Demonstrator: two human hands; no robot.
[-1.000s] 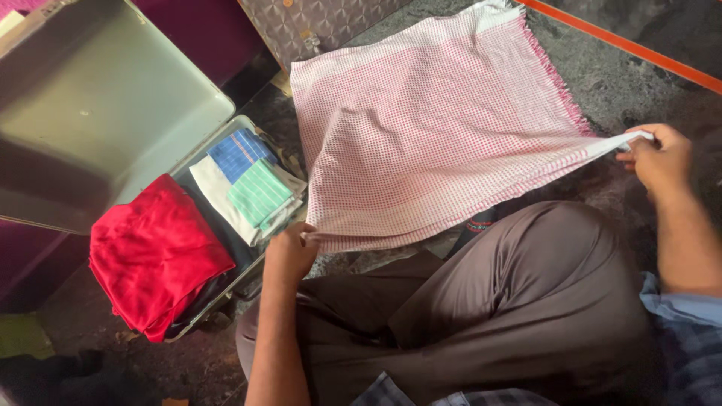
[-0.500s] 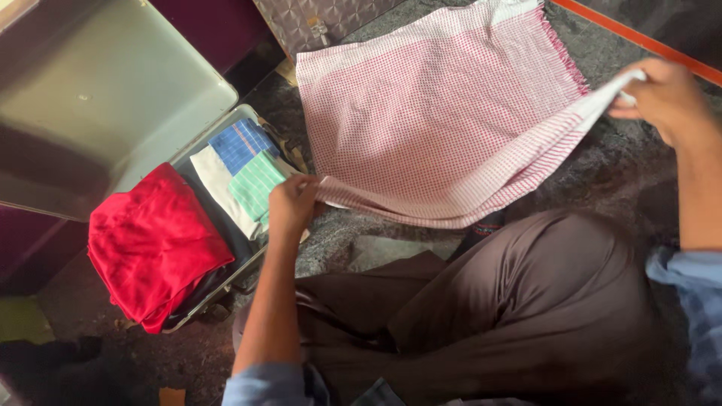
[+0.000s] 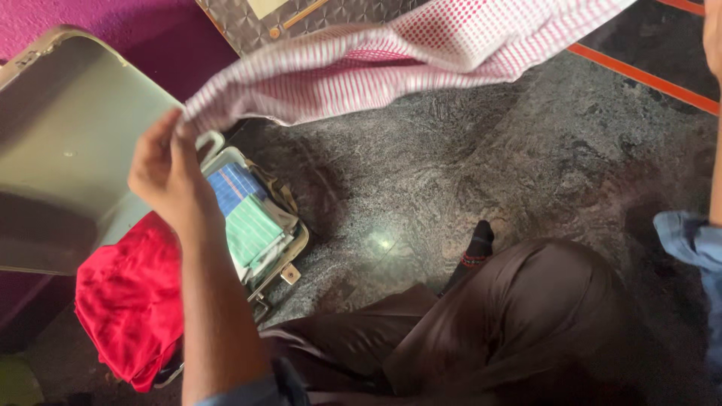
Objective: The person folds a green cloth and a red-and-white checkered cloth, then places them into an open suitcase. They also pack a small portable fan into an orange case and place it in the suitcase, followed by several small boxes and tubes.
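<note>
Cloth (image 3: 421, 49), red-checked, hangs stretched across the far side above the floor (image 3: 481, 173). Left hand (image 3: 167, 171) pinches its corner by the open case (image 3: 68, 150). Right hand (image 3: 713, 30), barely visible at the right edge; fingers' state unclear.

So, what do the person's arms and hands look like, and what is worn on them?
Both hands are bare, with no gloves, rings or watch visible. The left hand and its forearm are uncovered up to a light blue sleeve pushed up near the elbow. Of the right hand only an edge shows; that arm has the same light blue sleeve cuff.
</note>
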